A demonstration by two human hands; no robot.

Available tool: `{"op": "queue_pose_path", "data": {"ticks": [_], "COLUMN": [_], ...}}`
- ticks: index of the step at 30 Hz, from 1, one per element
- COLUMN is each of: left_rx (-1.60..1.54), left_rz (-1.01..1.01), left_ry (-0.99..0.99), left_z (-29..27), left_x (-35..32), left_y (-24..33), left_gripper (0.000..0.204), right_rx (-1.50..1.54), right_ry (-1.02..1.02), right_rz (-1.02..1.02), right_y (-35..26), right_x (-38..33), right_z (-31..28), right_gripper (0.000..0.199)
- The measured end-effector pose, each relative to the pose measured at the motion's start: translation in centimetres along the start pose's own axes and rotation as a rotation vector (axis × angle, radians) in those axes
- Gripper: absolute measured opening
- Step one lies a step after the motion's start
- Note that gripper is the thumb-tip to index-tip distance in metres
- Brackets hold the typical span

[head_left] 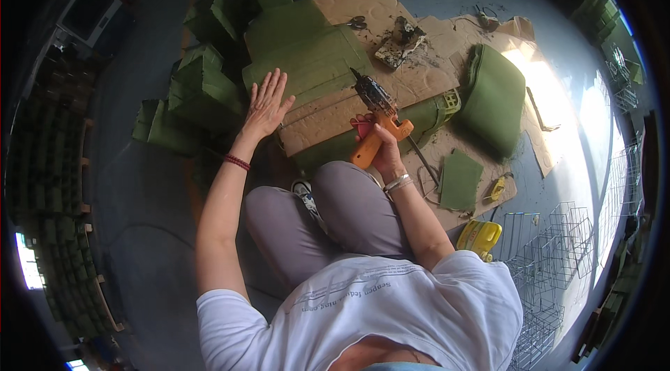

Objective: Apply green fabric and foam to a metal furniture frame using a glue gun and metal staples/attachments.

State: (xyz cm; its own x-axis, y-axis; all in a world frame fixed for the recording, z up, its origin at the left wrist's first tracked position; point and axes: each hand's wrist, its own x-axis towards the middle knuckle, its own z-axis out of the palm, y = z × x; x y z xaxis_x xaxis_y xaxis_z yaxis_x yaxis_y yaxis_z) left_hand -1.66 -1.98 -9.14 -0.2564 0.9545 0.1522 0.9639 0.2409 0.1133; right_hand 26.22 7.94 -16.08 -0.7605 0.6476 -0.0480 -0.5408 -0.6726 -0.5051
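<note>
My left hand (265,107) lies flat, fingers stretched, at the near left edge of a flat green sheet (310,53) with fold lines. My right hand (387,152) is wrapped round the orange handle of a glue gun (383,114). The gun's dark, smeared nozzle points up and left, close to the sheet's right-hand edge. Beneath the sheet is brown cardboard (313,132), laid over a low green support in front of my knees. Something pink shows by my right fingers, partly hidden.
Folded green boxes (202,85) crowd the left side. A stack of green sheets (494,102) stands at right, near a small green piece (460,181). A glue-smeared block (400,44) lies on the cardboard. A yellow jug (479,237) and wire racks (551,259) are at lower right.
</note>
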Motion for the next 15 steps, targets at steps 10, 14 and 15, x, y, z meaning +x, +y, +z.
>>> {"op": "queue_pose_path", "data": {"ticks": [10, 14, 15], "left_rx": [0.085, 0.108, 0.107], "left_rz": [0.058, 0.063, 0.062], "left_ry": [0.071, 0.072, 0.073], "left_z": [0.4, 0.3, 0.3], "left_x": [-0.1, -0.2, -0.2], "left_y": [0.8, 0.9, 0.9], "left_gripper": [0.068, 0.067, 0.067], "right_rx": [0.032, 0.079, 0.077], "right_ry": [0.012, 0.04, 0.042], "right_rz": [0.08, 0.07, 0.069], "right_y": [2.0, 2.6, 2.6], "right_x": [0.7, 0.8, 0.8], "right_z": [-0.8, 0.0, 0.0], "right_gripper": [0.037, 0.036, 0.036]}}
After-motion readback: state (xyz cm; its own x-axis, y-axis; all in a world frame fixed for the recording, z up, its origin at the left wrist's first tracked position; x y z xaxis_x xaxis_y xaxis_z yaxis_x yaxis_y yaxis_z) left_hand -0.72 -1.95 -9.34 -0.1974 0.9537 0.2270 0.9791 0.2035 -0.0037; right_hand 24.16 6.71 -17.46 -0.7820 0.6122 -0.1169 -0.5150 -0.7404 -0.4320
